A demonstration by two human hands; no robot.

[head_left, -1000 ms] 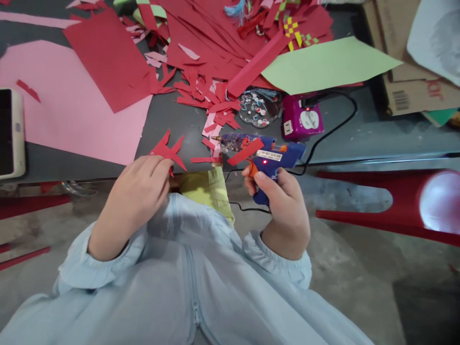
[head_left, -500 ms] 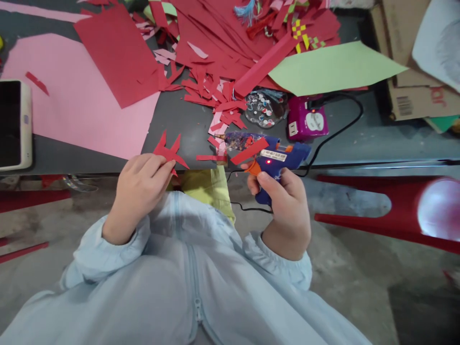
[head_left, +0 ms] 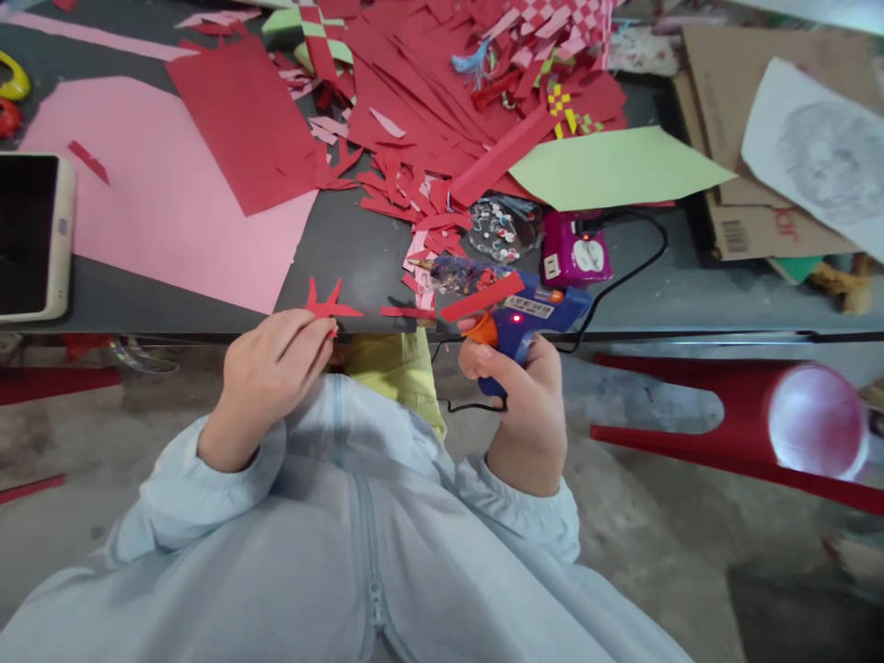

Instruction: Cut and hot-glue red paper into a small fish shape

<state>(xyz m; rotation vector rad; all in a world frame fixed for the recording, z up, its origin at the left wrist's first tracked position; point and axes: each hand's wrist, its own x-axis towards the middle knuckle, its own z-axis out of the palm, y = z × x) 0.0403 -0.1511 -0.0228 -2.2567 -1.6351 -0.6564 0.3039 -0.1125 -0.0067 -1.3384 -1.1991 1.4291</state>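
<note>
1. Gripping the blue glue gun (head_left: 535, 313) by its handle, your right hand (head_left: 525, 391) is wrapped closed, fingers at the orange trigger (head_left: 483, 330).
2. Your left hand (head_left: 273, 364) is mostly closed, fingers together and curled over the near part of the red spiky cutout (head_left: 328, 302) at the table (head_left: 345, 249) edge; you can't see the fingertips' hold beneath.
3. The gun's white label (head_left: 529, 307) has dark print too blurred to read. The cardboard (head_left: 750, 230) shows a barcode and partly covered red letters, seemingly ending "ar". The oval label on the purple power box (head_left: 576, 253) is too small to read.
4. The gun's nozzle points left over the table's near edge, its long axis running left to right, dipping slightly rightward; the handle drops toward you. A red strip (head_left: 482, 296) slants across its barrel.
5. The cutout's visible spikes point away from you and rightward.
</note>
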